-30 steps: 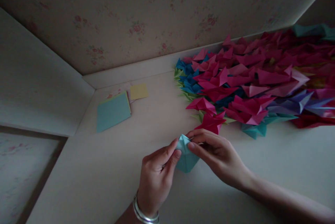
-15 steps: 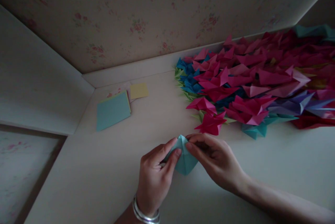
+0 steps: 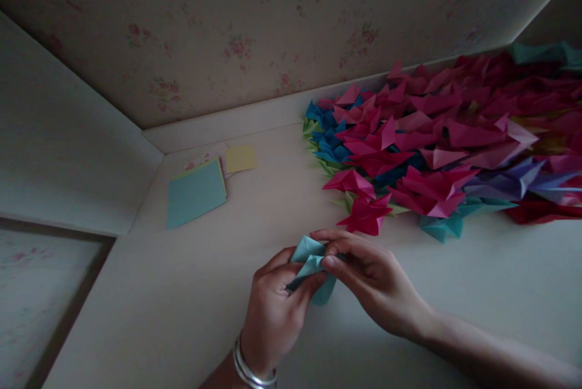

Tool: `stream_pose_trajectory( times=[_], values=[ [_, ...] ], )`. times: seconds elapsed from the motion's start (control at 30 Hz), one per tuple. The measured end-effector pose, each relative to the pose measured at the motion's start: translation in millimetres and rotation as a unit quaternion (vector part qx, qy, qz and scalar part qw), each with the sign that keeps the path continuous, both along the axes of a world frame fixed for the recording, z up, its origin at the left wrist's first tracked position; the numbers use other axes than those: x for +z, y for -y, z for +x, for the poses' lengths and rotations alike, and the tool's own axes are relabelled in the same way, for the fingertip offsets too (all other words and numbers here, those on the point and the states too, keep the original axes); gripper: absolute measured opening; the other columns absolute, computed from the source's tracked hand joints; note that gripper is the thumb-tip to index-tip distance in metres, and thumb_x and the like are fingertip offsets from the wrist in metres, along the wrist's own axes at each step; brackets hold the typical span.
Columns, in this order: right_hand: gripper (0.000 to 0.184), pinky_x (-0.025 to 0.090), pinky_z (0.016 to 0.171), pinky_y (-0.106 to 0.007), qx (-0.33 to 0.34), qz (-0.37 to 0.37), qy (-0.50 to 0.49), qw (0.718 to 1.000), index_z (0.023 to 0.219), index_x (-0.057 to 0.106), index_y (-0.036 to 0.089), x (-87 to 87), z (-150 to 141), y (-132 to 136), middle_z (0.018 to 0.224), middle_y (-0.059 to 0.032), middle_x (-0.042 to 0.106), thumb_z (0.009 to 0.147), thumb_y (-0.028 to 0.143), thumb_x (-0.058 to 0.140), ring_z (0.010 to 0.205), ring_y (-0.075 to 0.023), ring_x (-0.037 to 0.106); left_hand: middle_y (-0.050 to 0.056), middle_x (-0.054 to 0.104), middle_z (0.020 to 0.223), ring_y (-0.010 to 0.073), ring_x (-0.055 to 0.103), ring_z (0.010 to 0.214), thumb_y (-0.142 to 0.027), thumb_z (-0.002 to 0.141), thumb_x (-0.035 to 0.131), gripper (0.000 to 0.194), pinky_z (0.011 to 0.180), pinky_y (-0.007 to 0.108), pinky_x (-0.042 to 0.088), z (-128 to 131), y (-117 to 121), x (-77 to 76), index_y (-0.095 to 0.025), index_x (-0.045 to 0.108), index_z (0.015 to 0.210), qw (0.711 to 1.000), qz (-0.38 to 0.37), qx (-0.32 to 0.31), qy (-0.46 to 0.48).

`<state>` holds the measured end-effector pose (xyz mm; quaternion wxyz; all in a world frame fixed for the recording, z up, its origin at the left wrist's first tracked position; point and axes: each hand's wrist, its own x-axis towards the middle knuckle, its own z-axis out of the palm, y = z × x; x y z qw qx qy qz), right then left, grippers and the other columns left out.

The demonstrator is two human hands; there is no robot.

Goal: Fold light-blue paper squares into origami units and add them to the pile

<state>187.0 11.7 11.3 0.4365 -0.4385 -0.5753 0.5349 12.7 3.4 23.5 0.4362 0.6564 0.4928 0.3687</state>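
Observation:
A light blue folded paper piece [image 3: 309, 259] is held just above the pale table [image 3: 191, 292] near its front middle. My left hand [image 3: 273, 310], with a silver bracelet on the wrist, pinches the piece from the left and below. My right hand [image 3: 368, 274] pinches its upper right edge with thumb and fingers. Part of the paper is hidden behind my fingers.
A big heap of folded paper shapes [image 3: 436, 134], mostly pink and red with some blue, green and purple, fills the back right of the table. A stack of blue square sheets [image 3: 195, 192] and a yellow sheet [image 3: 240, 159] lie at the back left, near the flowered wall [image 3: 254, 25].
The blue piece has been pulled open and twisted from a flat kite-like shape into a bulkier form. My left fingers have curled further round it; both hands stayed in place.

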Motion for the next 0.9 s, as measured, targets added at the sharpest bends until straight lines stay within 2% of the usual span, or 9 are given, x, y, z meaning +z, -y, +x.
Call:
stream_pose_trajectory(
  times=[0.33,0.43,0.5,0.57,0.73,0.9],
  values=[
    [0.012,0.057,0.081,-0.029,-0.009,-0.013,-0.004,1.0,0.09,0.07,0.021,-0.1,-2,3,0.112,-0.0087,0.074,0.094,0.029,0.062,0.103,-0.022,0.07,0.002,0.071,0.078,0.0151,0.066,0.069,-0.024,0.091,0.064,0.019,0.063,0.022,0.051,1,3,5.8,-0.019,0.073,0.075,0.999,-0.035,0.003,-0.02],
    [0.011,0.057,0.082,-0.03,-0.016,-0.019,-0.006,1.0,0.092,0.071,0.022,-1.4,-3,1,0.112,-0.0081,0.074,0.094,0.029,0.063,0.102,-0.022,0.07,0.002,0.075,0.084,0.0159,0.07,0.073,-0.027,0.092,0.063,0.013,0.067,0.021,0.054,0,7,3.3,-0.02,0.074,0.093,0.999,-0.016,0.031,-0.034],
    [0.01,0.057,0.082,-0.03,-0.023,-0.018,-0.008,1.0,0.091,0.071,0.022,-1.9,-3,0,0.111,-0.0077,0.074,0.093,0.028,0.064,0.102,-0.0221,0.07,0.004,0.079,0.101,0.018,0.073,0.088,-0.028,0.095,0.06,0.021,0.078,0.023,0.056,-1,8,0.3,-0.022,0.072,0.112,0.997,0.01,0.062,-0.041],
    [0.01,0.057,0.081,-0.03,-0.026,-0.015,-0.009,1.0,0.089,0.072,0.022,-1.8,-4,-1,0.109,-0.0078,0.075,0.092,0.028,0.065,0.1,-0.0222,0.07,0.006,0.077,0.114,0.0193,0.073,0.102,-0.027,0.097,0.055,0.028,0.089,0.024,0.056,-3,8,-2.9,-0.023,0.069,0.121,0.995,0.029,0.078,-0.048],
    [0.012,0.057,0.081,-0.029,-0.008,-0.011,0.008,1.0,0.089,0.075,0.022,0.3,-2,-2,0.105,-0.0075,0.077,0.092,0.028,0.066,0.098,-0.0217,0.071,0.009,0.077,0.117,0.02,0.073,0.105,-0.024,0.097,0.056,0.028,0.091,0.024,0.057,-4,4,-6.8,-0.02,0.072,0.12,0.994,0.056,0.069,-0.061],
    [0.011,0.057,0.08,-0.028,-0.009,0.005,0.013,1.0,0.086,0.077,0.022,2.0,-1,-3,0.103,-0.0064,0.078,0.091,0.027,0.068,0.094,-0.0204,0.072,0.008,0.077,0.116,0.018,0.075,0.097,-0.018,0.095,0.059,0.028,0.087,0.023,0.059,-3,4,-6.9,-0.019,0.072,0.12,0.994,0.085,0.05,-0.049]
  ],
)
